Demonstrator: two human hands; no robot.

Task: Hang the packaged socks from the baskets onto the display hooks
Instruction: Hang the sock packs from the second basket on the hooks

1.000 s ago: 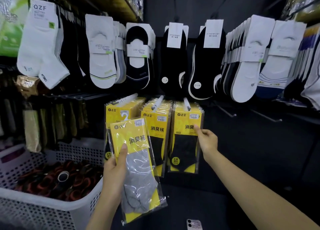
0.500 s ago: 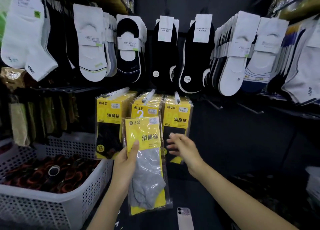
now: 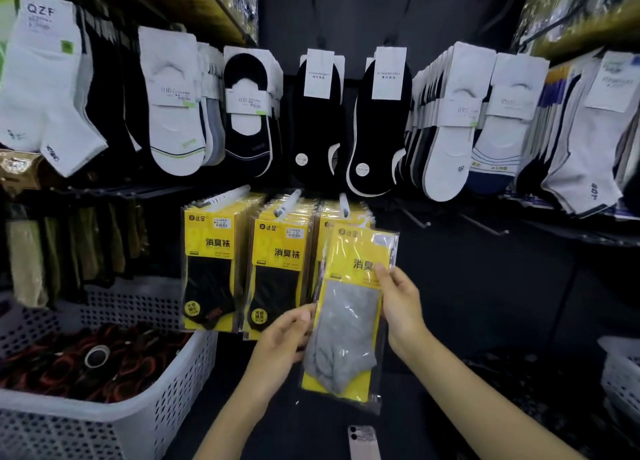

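Observation:
A yellow packet of grey socks (image 3: 349, 321) is held up in front of the third row of hanging yellow packets. My right hand (image 3: 401, 303) pinches its right edge near the top, thumb on the front. My left hand (image 3: 280, 345) holds its lower left edge with curled fingers. Three white-tipped display hooks stick out above: the left hook (image 3: 225, 196), the middle hook (image 3: 287, 201) and the right hook (image 3: 344, 205), each loaded with yellow packets of black socks (image 3: 211, 265). The held packet's top sits just below the right hook.
A white perforated basket (image 3: 166, 383) at lower left holds dark red and black items. Bare hooks (image 3: 415, 219) jut from the dark panel to the right. Rows of white and black socks (image 3: 446, 120) hang above. A phone (image 3: 362, 440) lies below; another white basket (image 3: 623, 373) is at the right edge.
The grey-sock packet moved right, from in front of the middle row to the right row. My right hand came over and took its right edge; my left hand slid down to its lower left.

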